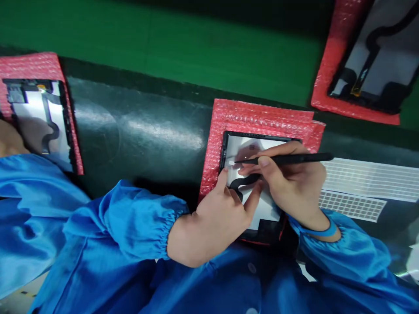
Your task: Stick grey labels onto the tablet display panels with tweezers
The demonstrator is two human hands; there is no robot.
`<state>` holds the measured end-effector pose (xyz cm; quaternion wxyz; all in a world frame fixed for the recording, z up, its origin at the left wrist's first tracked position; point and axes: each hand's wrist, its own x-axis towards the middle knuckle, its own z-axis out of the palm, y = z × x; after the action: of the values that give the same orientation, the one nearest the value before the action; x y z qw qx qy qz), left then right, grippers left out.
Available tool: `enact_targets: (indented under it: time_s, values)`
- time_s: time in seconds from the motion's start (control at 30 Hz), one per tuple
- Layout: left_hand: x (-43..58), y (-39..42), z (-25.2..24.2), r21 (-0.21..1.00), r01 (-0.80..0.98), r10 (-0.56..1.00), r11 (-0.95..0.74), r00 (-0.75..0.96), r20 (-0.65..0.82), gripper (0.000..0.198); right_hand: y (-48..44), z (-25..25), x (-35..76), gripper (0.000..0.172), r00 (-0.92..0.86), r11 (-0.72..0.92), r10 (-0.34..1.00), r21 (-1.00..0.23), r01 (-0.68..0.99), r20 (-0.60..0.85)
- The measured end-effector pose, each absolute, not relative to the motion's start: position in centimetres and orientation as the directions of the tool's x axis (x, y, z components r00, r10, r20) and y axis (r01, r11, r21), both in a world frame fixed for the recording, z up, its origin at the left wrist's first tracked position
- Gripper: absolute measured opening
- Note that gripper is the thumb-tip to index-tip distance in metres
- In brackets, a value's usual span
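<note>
A black-framed display panel [252, 150] is laid on pink bubble wrap [262, 114] near the person's edge of the table [137, 131], pinned by the left hand's open fingers [223, 181]. Black tweezers [288, 159] are gripped by the right hand's fingers [266, 162]. The panel is judged light, stiff and fragile, best taken by its frame

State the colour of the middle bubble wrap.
Bubble wrap: pinkish red, best in the head view.

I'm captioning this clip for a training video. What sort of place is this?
Most likely an electronics assembly line or repair bench: tablet-type display panels lie on pink bubble wrap, the right hand works with black tweezers, and a blue work smock covers the arms.
</note>
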<state>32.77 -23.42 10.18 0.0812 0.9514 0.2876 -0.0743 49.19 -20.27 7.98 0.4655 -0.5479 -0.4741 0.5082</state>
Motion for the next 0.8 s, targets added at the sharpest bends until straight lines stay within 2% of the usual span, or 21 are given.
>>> enact_targets:
  time_s: [0.2, 0.8]
  values:
    - [32.9, -24.6, 9.9, 0.085, 0.581, 0.561, -0.809, 0.808, -0.183, 0.064, -20.9, 7.7, 48.8, 0.005, 0.042, -0.212, 0.977, -0.975, 0.071, -0.210]
    - [33.4, -24.5, 10.1, 0.115, 0.633, 0.613, -0.765, 0.772, -0.170, 0.054, -20.8, 7.3, 48.7, 0.013, 0.009, -0.150, 0.989, -0.983, 0.101, -0.150]
